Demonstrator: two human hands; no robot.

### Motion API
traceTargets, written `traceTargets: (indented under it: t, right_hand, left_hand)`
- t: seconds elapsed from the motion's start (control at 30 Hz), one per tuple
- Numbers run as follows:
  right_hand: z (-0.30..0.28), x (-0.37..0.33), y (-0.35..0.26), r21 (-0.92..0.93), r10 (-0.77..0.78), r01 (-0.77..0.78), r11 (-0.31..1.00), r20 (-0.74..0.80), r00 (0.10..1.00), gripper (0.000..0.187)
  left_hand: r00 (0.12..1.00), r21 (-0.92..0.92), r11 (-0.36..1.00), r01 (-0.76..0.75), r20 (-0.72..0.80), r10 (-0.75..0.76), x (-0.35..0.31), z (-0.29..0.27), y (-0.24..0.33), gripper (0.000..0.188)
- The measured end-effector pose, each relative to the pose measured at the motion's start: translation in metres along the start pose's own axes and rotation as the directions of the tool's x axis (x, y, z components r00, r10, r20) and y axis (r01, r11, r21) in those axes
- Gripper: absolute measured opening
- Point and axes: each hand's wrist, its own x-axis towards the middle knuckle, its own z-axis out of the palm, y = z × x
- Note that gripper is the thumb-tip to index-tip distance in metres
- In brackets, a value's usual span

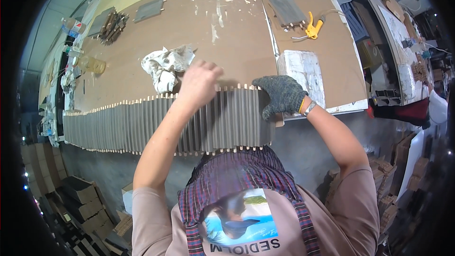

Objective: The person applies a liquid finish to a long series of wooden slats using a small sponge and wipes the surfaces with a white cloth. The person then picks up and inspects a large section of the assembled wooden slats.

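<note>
A long row of thin grey wooden boards (151,123) stands on edge, packed face to face along the table's near side. Pale dowel pins stick out of both their long edges. My left hand (201,83), bare, is just above the far edge of the row, fingers curled in; whatever they may hold is hidden. At the row's right end my right hand (286,96), in a dark grey knit glove, grips the last board, its fingers over the far corner and its thumb on the outer face. A crumpled, stained white rag (163,68) lies beyond my left hand.
Brown sheeting covers the table (237,33). On it lie a loose grey board (149,9), a pile of pinned pieces (113,26), and a yellow air blow gun (313,27) beside more boards (286,8). A white-wrapped block (303,73) stands right of my gloved hand. Stacked boards (85,199) stand lower left.
</note>
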Motion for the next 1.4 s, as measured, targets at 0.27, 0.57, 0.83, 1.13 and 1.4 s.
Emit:
traceTargets:
  t: [0.27, 0.57, 0.83, 1.13, 1.4]
  right_hand:
    - [0.001, 0.001, 0.003, 0.033, -0.021, 0.022, 0.999, -0.024, 1.000, 0.090]
    - [0.000, 0.000, 0.002, 0.038, -0.022, 0.024, 0.999, -0.040, 0.999, 0.093]
    - [0.003, 0.000, 0.005, 0.030, -0.028, 0.030, 0.999, -0.049, 0.998, 0.092]
    - [0.001, 0.000, 0.003, 0.028, -0.024, 0.025, 0.999, -0.048, 0.999, 0.084]
    - [-0.005, -0.002, -0.002, 0.042, 0.010, -0.009, 0.999, -0.016, 1.000, 0.084]
  left_hand:
    - [0.998, -0.024, 0.999, 0.035, 0.046, -0.034, 0.000, -0.014, 0.003, 0.020]
    - [0.987, -0.075, 0.986, 0.151, 0.057, -0.147, -0.008, -0.022, 0.000, 0.022]
    - [0.984, -0.149, 0.976, 0.162, 0.095, -0.149, -0.007, -0.026, 0.006, 0.024]
    - [0.999, -0.063, 0.998, -0.032, 0.031, 0.034, 0.026, -0.003, 0.026, 0.023]
    - [0.997, -0.064, 0.995, -0.081, 0.012, 0.082, 0.029, 0.001, 0.037, 0.020]
